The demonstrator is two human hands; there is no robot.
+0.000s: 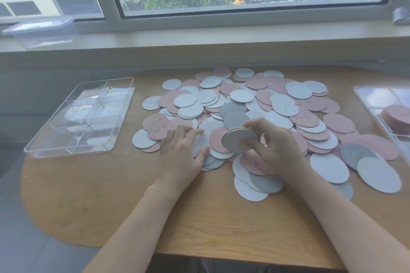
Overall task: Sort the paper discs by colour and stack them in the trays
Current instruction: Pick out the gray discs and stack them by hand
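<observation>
The round white, pink and grey paper discs (241,104) look matt and smooth; the light-brown wooden table (115,195) shows fine grain with a dull finish; the clear divided plastic tray (81,117) is glossy, as is the clear plastic tray (363,95) at right.

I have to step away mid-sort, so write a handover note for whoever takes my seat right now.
Right hand holds a small stack of pale round paper discs above the pile.
Left hand rests with straight fingers on the loose discs.
Mixed pile of pink, white and grey discs covers the wooden table.
Clear divided plastic tray on the left holds no discs; clear tray on the right holds a pink stack.
Left: nearly all sorting.
</observation>
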